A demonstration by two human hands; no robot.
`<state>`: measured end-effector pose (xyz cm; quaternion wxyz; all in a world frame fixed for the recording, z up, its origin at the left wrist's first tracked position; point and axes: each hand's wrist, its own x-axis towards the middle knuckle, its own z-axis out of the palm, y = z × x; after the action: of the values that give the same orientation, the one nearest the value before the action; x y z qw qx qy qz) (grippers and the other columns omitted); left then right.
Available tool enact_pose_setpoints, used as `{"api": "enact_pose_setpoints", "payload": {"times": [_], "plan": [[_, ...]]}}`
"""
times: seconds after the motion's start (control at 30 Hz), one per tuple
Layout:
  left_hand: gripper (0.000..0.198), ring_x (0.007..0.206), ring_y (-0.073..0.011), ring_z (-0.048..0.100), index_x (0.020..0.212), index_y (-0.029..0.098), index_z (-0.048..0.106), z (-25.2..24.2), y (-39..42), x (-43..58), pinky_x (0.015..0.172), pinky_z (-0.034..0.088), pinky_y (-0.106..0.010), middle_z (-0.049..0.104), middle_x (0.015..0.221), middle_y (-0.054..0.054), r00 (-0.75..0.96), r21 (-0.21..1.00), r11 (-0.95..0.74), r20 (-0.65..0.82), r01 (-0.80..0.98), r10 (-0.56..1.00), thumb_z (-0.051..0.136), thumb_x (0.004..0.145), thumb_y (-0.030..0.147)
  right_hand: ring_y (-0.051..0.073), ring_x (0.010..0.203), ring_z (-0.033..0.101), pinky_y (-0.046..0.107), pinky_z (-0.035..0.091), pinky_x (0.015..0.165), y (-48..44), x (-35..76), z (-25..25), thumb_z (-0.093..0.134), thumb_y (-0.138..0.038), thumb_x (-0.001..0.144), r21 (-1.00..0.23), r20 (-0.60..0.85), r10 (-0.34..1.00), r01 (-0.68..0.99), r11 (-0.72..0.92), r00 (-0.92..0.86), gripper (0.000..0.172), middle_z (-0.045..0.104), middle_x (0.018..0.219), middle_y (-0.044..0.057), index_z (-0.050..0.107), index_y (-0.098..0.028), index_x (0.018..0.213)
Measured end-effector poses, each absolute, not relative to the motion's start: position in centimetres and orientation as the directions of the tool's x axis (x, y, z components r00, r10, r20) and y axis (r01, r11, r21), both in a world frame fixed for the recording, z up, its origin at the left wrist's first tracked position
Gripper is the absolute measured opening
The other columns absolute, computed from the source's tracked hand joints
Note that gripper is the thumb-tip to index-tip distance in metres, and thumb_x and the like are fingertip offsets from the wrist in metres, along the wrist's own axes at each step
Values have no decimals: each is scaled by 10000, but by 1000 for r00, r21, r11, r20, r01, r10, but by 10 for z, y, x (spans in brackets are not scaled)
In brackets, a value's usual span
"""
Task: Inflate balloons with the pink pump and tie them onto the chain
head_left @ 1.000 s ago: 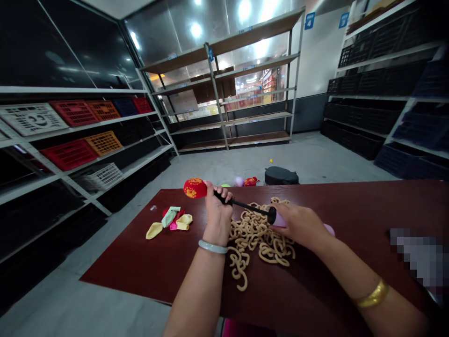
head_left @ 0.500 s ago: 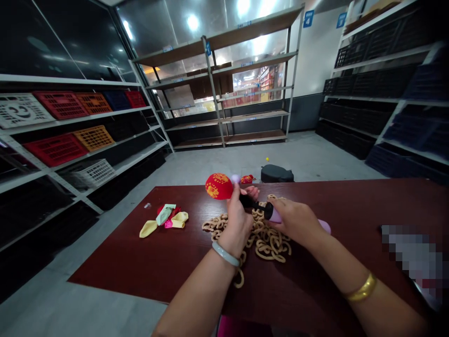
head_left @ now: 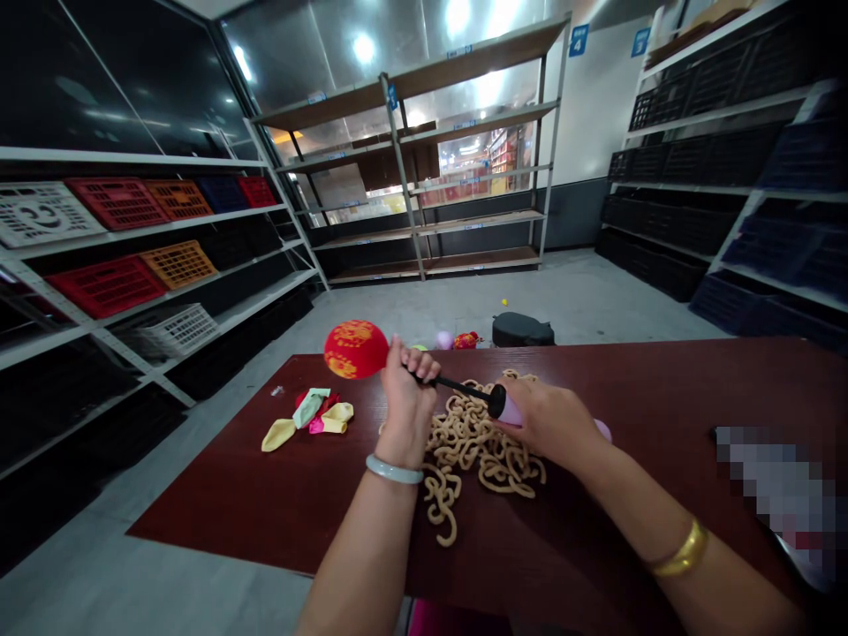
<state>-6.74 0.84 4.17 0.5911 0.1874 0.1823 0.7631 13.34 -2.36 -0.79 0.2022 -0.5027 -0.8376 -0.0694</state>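
Note:
My left hand [head_left: 409, 389] is closed around the front end of a hand balloon pump, at the neck of a red balloon [head_left: 356, 349] with gold print. The balloon is partly inflated and points left. A thin black rod [head_left: 464, 387] runs from that hand to the pump's purple barrel [head_left: 510, 410]. My right hand [head_left: 549, 415] wraps round the barrel, hiding most of it. The pump is stretched out above a heap of tan, curled, rope-like pieces [head_left: 464, 437] on the table.
Flat balloons [head_left: 311, 413] lie on the dark red table [head_left: 218, 495] at left. A blurred-out flat object [head_left: 775, 486] rests at right. Beyond the far edge are a purple balloon [head_left: 444, 340], a red balloon [head_left: 467, 340] and a dark grey seat [head_left: 523, 329]. Shelves with crates [head_left: 106, 283] stand around.
My left hand has moved left with the red balloon, away from my right hand. More of the black rod shows between the hands. The balloon looks slightly bigger.

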Motion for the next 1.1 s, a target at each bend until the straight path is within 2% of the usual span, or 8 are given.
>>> {"api": "enact_pose_setpoints", "payload": {"times": [0.13, 0.27, 0.4, 0.53, 0.7, 0.9, 1.1], "plan": [[390, 367, -44, 280, 621, 191, 323, 53, 9, -95, 412, 210, -199, 282, 455, 76, -296, 476, -320, 127, -819, 947, 547, 927, 281, 253, 956, 655, 347, 489, 731, -23, 145, -4, 613, -492, 815, -56, 399, 812, 873, 485, -426, 497, 675, 1124, 79, 532, -236, 1234], [425, 355, -51, 253, 623, 191, 286, 48, 12, -88, 400, 189, -207, 269, 442, 85, -311, 479, -322, 104, -817, 945, 599, 888, 304, 250, 907, 671, 317, 471, 652, -26, 144, -4, 617, -447, 815, -14, 366, 845, 905, 424, -390, 492, 675, 1133, 98, 536, -211, 1239], [418, 349, -51, 245, 612, 185, 299, 37, 8, -55, 399, 179, -213, 265, 440, 83, -260, 481, -266, 79, -835, 962, 571, 902, 312, 248, 895, 670, 307, 459, 644, -30, 137, -5, 613, -447, 814, -7, 356, 857, 916, 401, -372, 492, 667, 1154, 116, 532, -188, 1224], [451, 363, -57, 266, 593, 180, 335, 25, -5, -16, 407, 212, -221, 277, 448, 74, -189, 517, -184, 44, -836, 981, 605, 878, 402, 253, 850, 674, 316, 450, 648, -33, 130, -5, 581, -505, 820, -52, 353, 878, 930, 364, -324, 484, 697, 1035, 115, 547, -174, 1171], [506, 392, -70, 315, 565, 179, 338, 18, -18, 11, 424, 264, -232, 308, 459, 59, -111, 529, -106, 23, -842, 994, 626, 844, 488, 244, 811, 667, 302, 417, 617, -36, 123, -1, 620, -469, 783, -71, 363, 887, 940, 333, -286, 442, 695, 981, 102, 559, -177, 1109], [521, 355, -63, 232, 563, 188, 308, 32, -13, -12, 387, 191, -234, 249, 442, 70, -125, 551, -160, 101, -819, 987, 605, 853, 504, 236, 801, 656, 292, 381, 599, -36, 117, 1, 567, -548, 817, -74, 414, 856, 926, 371, -310, 390, 690, 933, 83, 560, -203, 999], [513, 350, -61, 226, 576, 193, 224, 53, 3, -80, 394, 173, -223, 217, 446, 71, -255, 490, -300, 158, -819, 954, 534, 919, 416, 246, 843, 664, 313, 411, 623, -29, 130, -3, 489, -632, 844, -20, 408, 843, 920, 392, -350, 506, 694, 1023, 96, 575, -200, 1092]]}}
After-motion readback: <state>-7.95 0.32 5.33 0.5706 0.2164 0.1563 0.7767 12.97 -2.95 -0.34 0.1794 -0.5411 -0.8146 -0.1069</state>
